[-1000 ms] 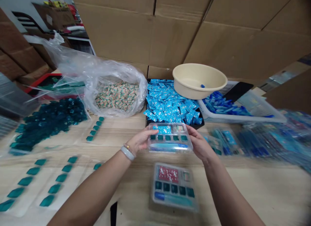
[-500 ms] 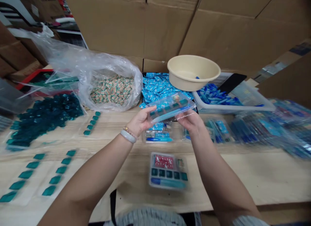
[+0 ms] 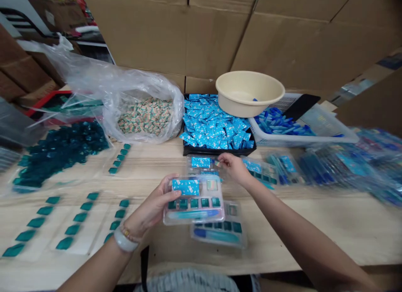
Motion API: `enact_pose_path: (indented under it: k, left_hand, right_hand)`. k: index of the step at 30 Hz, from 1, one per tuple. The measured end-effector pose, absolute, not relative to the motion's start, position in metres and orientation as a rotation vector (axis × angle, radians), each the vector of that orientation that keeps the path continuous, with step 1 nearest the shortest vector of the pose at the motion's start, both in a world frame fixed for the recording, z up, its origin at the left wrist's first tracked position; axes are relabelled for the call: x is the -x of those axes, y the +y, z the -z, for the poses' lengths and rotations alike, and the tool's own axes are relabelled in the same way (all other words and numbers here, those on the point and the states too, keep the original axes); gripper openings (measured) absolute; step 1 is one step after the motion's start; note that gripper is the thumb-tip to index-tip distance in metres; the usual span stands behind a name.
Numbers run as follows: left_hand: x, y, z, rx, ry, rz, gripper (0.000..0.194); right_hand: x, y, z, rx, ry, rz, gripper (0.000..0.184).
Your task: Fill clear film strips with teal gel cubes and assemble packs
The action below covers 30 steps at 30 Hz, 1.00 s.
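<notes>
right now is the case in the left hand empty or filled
Filled: the left hand holds the clear case, with a blue packet, green pieces and a blue pen visible inside.

I hold a clear case [image 3: 203, 193] in my left hand [image 3: 157, 204], face tilted toward me, blue packet [image 3: 186, 187] above five teal squares [image 3: 194, 203] and pen [image 3: 193, 214]; similar case [image 3: 205, 168] beyond, by my right hand [image 3: 234, 166].

No text can be read; the blue packets [image 3: 216, 124] carry what may be tiny white print.

Head camera — down across table [image 3: 339, 216].
</notes>
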<state>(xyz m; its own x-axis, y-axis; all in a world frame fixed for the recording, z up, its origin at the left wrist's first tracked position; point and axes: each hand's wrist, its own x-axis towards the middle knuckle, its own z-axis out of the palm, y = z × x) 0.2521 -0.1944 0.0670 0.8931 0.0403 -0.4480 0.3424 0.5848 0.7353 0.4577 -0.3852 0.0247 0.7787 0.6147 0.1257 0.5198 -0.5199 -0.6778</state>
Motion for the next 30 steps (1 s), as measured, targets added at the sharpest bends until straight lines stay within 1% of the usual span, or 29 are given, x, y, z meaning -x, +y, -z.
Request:
enact_pose_path:
  k: [2, 4, 5, 6, 9, 10, 12, 15, 17, 18, 21, 23, 25, 28, 30]
  left_hand:
    - [-0.253, -0.195, -0.067, -0.963, 0.446, 0.155, 0.045]
    - [-0.255, -0.195, -0.071, -0.996, 0.442, 0.144, 0.045]
    - [-0.256, -0.194, -0.072, -1.015, 0.434, 0.14, 0.045]
    - [-0.256, -0.194, -0.074, -1.035, 0.423, 0.141, 0.046]
    - [-0.255, -0.197, -0.074, -1.094, 0.38, 0.16, 0.047]
    - [-0.254, -0.2, -0.072, -1.11, 0.372, 0.167, 0.047]
    - [-0.25, -0.208, -0.068, -1.135, 0.369, 0.186, 0.046]
    - [-0.246, -0.228, -0.059, -1.169, 0.399, 0.186, 0.048]
    - [-0.246, -0.241, -0.053, -1.251, 0.45, 0.145, 0.054]
    - [-0.246, -0.247, -0.049, -1.323, 0.48, 0.118, 0.056]
    - [-0.247, -0.26, -0.037, -1.638, 0.542, 0.032, 0.055]
    - [-0.245, -0.263, -0.03, -1.852, 0.53, -0.032, 0.052]
    - [-0.242, -0.262, -0.026, -2.025, 0.498, -0.085, 0.053]
    - [-0.249, -0.253, -0.031, -2.211, 0.43, -0.159, 0.057]
    - [-0.266, -0.245, -0.041, -2.28, 0.272, -0.166, 0.05]
  right_hand:
    - [-0.456, -0.38, -0.03, 2.308, -0.931, -0.104, 0.014]
    - [-0.447, -0.377, -0.042, 2.299, -0.888, -0.046, 0.016]
    - [-0.441, -0.377, -0.049, 2.239, -0.82, -0.094, 0.019]
    - [-0.432, -0.378, -0.056, 2.137, -0.738, -0.222, 0.023]
    - [-0.403, -0.387, -0.071, 1.661, -0.454, -0.873, 0.041]
    - [-0.393, -0.392, -0.073, 1.516, -0.353, -1.038, 0.043]
    - [-0.378, -0.404, -0.071, 1.391, -0.162, -1.155, 0.039]
    - [-0.37, -0.423, -0.064, 1.533, -0.021, -1.102, 0.034]
    - [-0.375, -0.431, -0.062, 1.742, -0.139, -1.035, 0.032]
    - [-0.381, -0.433, -0.062, 1.877, -0.257, -0.942, 0.031]
    - [-0.405, -0.425, -0.06, 2.276, -0.669, -0.404, 0.025]
    - [-0.424, -0.412, -0.054, 2.407, -0.891, -0.11, 0.024]
    - [-0.441, -0.399, -0.045, 2.463, -1.056, -0.039, 0.022]
    - [-0.457, -0.386, -0.032, 2.53, -1.158, -0.058, 0.02]
    - [-0.462, -0.385, -0.027, 2.54, -1.17, -0.028, 0.021]
